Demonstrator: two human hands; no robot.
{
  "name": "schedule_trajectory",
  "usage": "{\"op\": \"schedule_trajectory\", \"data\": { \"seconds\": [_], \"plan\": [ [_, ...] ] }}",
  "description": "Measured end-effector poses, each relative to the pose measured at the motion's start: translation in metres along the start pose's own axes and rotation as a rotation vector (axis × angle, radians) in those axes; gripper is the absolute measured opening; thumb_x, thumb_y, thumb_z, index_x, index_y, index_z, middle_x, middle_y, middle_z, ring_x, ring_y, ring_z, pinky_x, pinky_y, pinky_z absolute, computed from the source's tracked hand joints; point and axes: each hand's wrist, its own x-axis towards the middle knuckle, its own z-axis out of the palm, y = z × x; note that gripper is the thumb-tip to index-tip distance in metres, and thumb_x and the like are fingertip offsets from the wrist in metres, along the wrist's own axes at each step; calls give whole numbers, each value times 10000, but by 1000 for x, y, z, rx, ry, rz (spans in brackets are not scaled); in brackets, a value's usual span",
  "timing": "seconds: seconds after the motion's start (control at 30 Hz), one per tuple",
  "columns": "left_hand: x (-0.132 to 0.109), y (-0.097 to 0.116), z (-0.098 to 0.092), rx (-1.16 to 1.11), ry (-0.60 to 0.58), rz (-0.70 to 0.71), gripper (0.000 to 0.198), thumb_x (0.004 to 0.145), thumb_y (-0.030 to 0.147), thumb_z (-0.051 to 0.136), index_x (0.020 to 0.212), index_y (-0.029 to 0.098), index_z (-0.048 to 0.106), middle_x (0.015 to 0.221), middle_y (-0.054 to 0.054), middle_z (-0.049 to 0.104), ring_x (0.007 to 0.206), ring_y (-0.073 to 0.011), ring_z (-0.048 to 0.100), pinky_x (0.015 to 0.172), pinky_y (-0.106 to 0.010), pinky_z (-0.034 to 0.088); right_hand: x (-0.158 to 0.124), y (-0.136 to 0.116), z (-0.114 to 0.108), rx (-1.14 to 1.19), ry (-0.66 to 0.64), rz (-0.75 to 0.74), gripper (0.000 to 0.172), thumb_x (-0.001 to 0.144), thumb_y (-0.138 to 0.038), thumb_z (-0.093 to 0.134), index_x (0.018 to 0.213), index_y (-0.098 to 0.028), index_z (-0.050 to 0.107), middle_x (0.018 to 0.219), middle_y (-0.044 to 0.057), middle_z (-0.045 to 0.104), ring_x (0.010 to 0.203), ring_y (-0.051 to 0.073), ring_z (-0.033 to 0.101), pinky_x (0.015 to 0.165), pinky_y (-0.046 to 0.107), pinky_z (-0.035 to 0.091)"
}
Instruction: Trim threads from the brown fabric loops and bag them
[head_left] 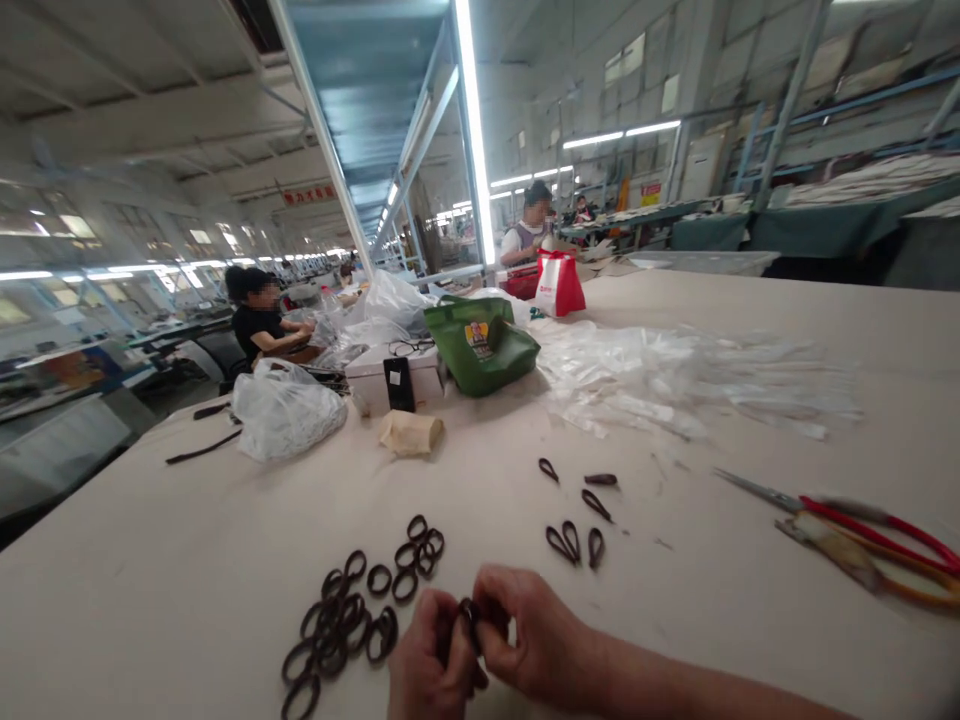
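Observation:
Between the fingertips of both hands is a small dark brown loop [469,612], partly covered by the fingers. My left hand [431,655] pinches it from the left, and my right hand [529,630] pinches it from the right. Just left of my hands lies a pile of round dark loops [341,620], with several more rings [406,555] scattered above it. Beyond my right hand are several dark loops [570,540] squeezed into narrow teardrop shapes, lying apart from the pile.
Scissors with red handles [862,520] lie at the right beside a yellow-handled tool [862,565]. Farther back stand a green bag [480,350], a white box [360,378] with a phone [399,384], plastic bags [289,405] and white strips [675,375]. Two people sit beyond the table [187,560].

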Motion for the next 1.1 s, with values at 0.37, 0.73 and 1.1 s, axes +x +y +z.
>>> {"op": "schedule_trajectory", "data": {
  "seconds": [0.37, 0.73, 1.1],
  "plan": [
    [-3, 25, -4, 102, 143, -5, 131, 811, 320, 565, 894, 238, 505, 572, 89, 596, 441, -116, 594, 461, -217, 472, 14, 0, 3, -16, 133, -59, 153, 666, -100, 526, 730, -202, 431, 606, -74, 440, 525, 72, 369, 507, 195, 276],
    [3, 2, -11, 351, 54, 210, 216, 842, 440, 599, 915, 242, 549, 623, 54, 636, 519, -155, 636, 523, -259, 483, 19, 7, -1, -105, 151, -31, 163, 659, -92, 530, 752, -200, 451, 649, -60, 489, 566, 83, 394, 550, 214, 288],
    [3, 3, -15, 640, 123, 298, 130, 862, 344, 552, 767, 255, 557, 620, 55, 637, 591, -145, 639, 610, -245, 428, 9, 4, 3, -53, 81, -63, 190, 639, -86, 558, 753, -202, 460, 626, -71, 477, 537, 76, 378, 524, 204, 284]
  ]
}}
